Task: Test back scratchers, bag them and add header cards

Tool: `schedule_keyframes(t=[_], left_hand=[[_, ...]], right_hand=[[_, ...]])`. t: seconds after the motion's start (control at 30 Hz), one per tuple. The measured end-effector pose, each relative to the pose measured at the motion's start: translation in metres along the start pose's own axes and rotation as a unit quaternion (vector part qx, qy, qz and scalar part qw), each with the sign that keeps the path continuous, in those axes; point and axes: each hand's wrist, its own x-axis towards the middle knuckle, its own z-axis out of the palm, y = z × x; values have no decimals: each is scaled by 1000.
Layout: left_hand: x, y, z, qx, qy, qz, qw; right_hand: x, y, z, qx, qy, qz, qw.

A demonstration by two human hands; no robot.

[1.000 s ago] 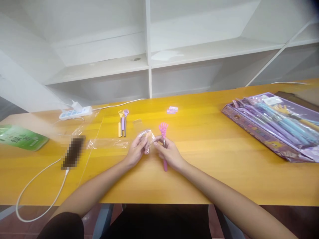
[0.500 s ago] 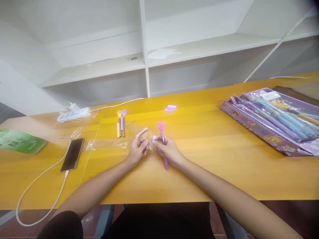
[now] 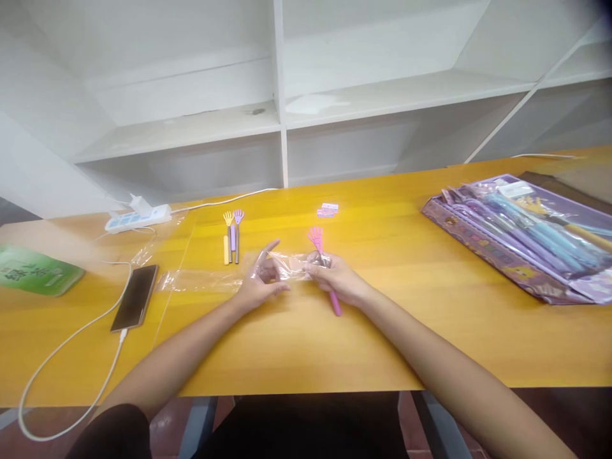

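My right hand (image 3: 338,277) is closed around a pink hand-shaped back scratcher (image 3: 315,238), its head pointing away from me and its handle end sticking out below my palm. Those same fingers also pinch a clear plastic sleeve (image 3: 291,264). The sleeve stretches across to my left hand (image 3: 261,280), which has its thumb and index finger spread apart; the plastic touches or passes behind its curled fingers. Just beyond my left hand, a yellow back scratcher (image 3: 228,220) and a purple back scratcher (image 3: 238,218) lie side by side on the table.
Flattened clear wrappers (image 3: 201,280) lie left of my hands. Further left are a phone (image 3: 136,298) on a white cable, a green package (image 3: 41,271) and a power strip (image 3: 138,218). Small pink labels (image 3: 327,210) lie ahead. A purple box (image 3: 507,255) of wrapped scratchers is at right.
My left hand has opened its fingers and shifted slightly left. My right hand has moved right with the scratcher, which now tilts more, and the plastic is stretched out between the hands.
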Motion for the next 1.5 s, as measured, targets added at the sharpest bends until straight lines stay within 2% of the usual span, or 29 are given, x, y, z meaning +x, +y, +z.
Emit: schedule_keyframes(t=[0.17,0.27,0.4,0.5,0.67,0.8,0.97,1.07,1.23,1.37,1.5], left_hand=[[4,-2,-9,37,65,49,996],[2,-3,-6,54,43,58,996],[-5,2,2,108,-3,6,994],[-8,8,5,128,-5,-42,991],[-10,9,6,138,-17,-37,990],[-10,4,5,168,25,-27,985],[-3,3,2,127,48,15,991],[-1,5,3,107,34,22,993],[-7,9,7,149,18,-37,988],[-8,8,5,119,54,-66,989],[-3,8,1,125,104,-82,983]], right_hand=[[5,-10,-20,-43,0,24,999],[7,-8,-24,-45,1,29,999],[6,-4,-18,-54,-1,34,998],[5,-1,-12,-60,18,32,998],[6,4,-9,-55,40,42,997],[4,4,-4,-42,42,48,997],[0,5,5,-39,35,50,997],[-1,9,9,-27,41,38,998],[-4,14,17,-18,66,41,997],[-3,14,19,-27,51,45,997],[0,5,3,6,122,-13,992]])
